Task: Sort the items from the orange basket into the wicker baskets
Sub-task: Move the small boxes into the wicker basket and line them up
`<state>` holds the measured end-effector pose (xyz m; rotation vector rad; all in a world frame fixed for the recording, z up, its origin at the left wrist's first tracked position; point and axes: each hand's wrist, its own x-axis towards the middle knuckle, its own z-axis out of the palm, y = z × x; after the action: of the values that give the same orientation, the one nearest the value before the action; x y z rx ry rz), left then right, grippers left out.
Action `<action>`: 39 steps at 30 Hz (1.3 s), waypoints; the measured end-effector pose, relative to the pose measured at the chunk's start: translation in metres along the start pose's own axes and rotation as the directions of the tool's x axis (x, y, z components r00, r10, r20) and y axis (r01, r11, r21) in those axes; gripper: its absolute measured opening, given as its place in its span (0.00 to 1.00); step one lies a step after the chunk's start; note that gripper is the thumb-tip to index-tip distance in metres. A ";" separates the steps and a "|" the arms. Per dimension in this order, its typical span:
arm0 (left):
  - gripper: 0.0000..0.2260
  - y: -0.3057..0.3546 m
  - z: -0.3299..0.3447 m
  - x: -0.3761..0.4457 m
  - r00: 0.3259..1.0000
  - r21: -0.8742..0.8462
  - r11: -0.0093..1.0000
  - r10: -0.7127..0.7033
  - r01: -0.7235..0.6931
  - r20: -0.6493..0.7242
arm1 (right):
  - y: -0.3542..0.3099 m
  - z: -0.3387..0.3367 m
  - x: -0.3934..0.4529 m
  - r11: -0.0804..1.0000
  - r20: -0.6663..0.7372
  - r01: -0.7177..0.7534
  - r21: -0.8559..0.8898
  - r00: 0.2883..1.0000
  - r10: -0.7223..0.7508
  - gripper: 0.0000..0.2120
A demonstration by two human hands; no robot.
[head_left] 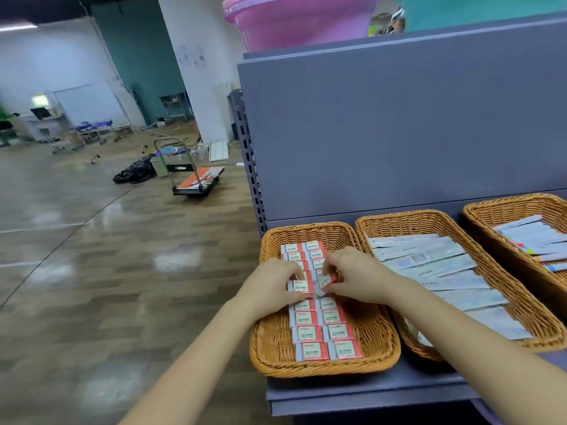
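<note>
A wicker basket (270, 342) at the left end of the grey shelf holds two neat rows of red-and-white 2B eraser packs (310, 332). My left hand (270, 286) pinches one eraser pack (301, 286) in the left row. My right hand (356, 279) pinches another eraser pack (325, 280), tilted, in the right row. Both hands are over the middle of this basket. The orange basket is not in view.
A middle wicker basket (429, 222) holds long pale flat packets (429, 259). A third wicker basket (497, 210) at the right holds similar packets with coloured ends. The shelf's grey back panel (399, 133) rises behind. A flat trolley (196, 179) stands on the floor to the left.
</note>
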<state>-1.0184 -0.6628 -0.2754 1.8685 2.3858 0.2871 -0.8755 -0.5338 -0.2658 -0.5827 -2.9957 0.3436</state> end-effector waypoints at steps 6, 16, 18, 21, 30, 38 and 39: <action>0.15 0.002 0.010 0.003 0.998 0.031 0.998 0.052 -0.051 -0.026 | -0.007 0.012 -0.005 0.998 -0.024 -0.046 -0.045 0.999 0.045 0.12; 0.12 0.004 0.012 0.006 0.997 0.042 0.997 0.068 -0.067 -0.038 | -0.017 0.024 -0.004 0.988 -0.041 -0.142 -0.058 0.989 0.140 0.10; 0.10 0.004 0.012 0.007 0.997 0.046 0.996 0.072 -0.070 -0.028 | -0.016 0.025 -0.004 0.987 -0.059 -0.142 -0.071 0.989 0.138 0.09; 0.09 0.003 0.012 0.009 0.996 0.073 0.993 0.089 -0.088 -0.006 | -0.017 0.027 -0.005 0.988 -0.072 -0.135 -0.079 0.989 0.130 0.09; 0.14 0.025 -0.002 0.032 0.992 0.135 0.984 0.121 -0.115 -0.041 | 0.000 0.009 -0.014 0.988 -0.191 -0.119 -0.095 0.976 0.099 0.14; 0.21 0.111 -0.004 0.076 0.958 0.328 0.905 0.285 -0.271 0.004 | 0.070 -0.027 -0.067 0.935 -0.194 -0.283 -0.212 0.950 0.243 0.20; 0.21 0.125 -0.002 0.082 0.953 0.341 0.893 0.303 -0.292 0.020 | 0.081 -0.032 -0.077 0.930 -0.168 -0.302 -0.210 0.948 0.270 0.21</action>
<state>-0.9193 -0.5549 -0.2446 2.4048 2.2782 -0.0865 -0.7712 -0.4831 -0.2554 -1.0267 -2.8358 -0.0388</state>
